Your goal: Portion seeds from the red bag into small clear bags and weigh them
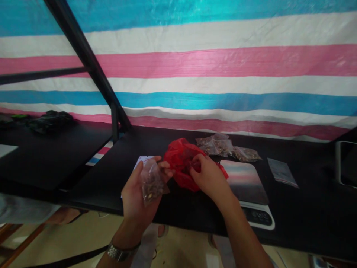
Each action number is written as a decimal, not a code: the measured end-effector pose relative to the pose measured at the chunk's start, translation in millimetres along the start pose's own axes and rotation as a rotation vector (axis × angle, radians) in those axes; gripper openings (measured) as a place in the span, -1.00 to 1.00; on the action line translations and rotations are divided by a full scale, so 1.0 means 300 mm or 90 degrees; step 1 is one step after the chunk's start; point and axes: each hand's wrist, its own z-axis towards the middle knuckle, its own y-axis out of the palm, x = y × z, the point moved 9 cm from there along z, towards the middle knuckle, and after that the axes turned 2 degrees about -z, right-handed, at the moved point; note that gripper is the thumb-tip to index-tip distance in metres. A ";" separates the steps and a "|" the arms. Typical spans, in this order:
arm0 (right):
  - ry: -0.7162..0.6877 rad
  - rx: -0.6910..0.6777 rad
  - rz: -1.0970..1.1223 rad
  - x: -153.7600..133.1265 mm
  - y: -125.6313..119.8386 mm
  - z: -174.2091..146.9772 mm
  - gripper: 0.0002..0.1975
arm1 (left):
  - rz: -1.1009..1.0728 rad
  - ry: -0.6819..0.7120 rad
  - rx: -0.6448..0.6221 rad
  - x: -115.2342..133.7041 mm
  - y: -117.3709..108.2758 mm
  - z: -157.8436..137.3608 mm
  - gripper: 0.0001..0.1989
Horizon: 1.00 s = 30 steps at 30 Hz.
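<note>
My left hand point(136, 195) is curled under a small clear plastic bag point(152, 182) that holds brownish bits, and it grips the bag above the table's front part. My right hand point(208, 173) reaches into the mouth of a crumpled red plastic bag point(178, 156). Its fingers are pinched together inside the red folds, and what they hold, if anything, is hidden. Partly covered by my left hand, a white sheet or card point(142, 160) lies on the table. A kitchen scale point(245, 182) with a shiny plate and a dark display sits to the right of my right hand.
Several filled clear bags point(219, 145) lie behind the scale. A flat clear bag point(282, 172) rests on the black table point(306, 216) at right, near a device with a pale frame point(338, 163). A slanted black post point(89, 63) and striped sheeting point(223, 63) stand behind.
</note>
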 end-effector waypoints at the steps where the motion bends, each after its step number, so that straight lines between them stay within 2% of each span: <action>1: -0.002 -0.001 0.007 0.000 0.000 0.000 -0.86 | -0.011 0.011 -0.010 0.013 -0.001 0.003 -0.56; 5: -0.018 0.012 0.034 -0.006 -0.007 -0.004 -0.88 | -0.054 0.052 -0.035 0.043 -0.016 0.010 -0.53; 12: -0.081 0.102 0.125 -0.025 -0.088 -0.018 -0.83 | -0.143 -0.012 -0.101 0.011 -0.009 0.012 -0.58; 15: -0.092 0.120 0.146 -0.025 -0.125 -0.027 -0.81 | -0.169 -0.019 -0.104 0.013 -0.004 0.011 -0.56; 24: -0.092 0.125 0.019 -0.015 -0.193 -0.054 -0.85 | -0.233 -0.029 -0.111 0.020 0.006 -0.001 -0.62; 28: -0.107 0.099 -0.057 -0.022 -0.171 -0.055 -0.86 | -0.211 -0.023 -0.109 0.024 0.007 0.000 -0.63; 30: -0.110 0.085 -0.106 -0.021 -0.151 -0.053 -0.87 | -0.153 -0.021 -0.113 0.022 0.008 -0.002 -0.68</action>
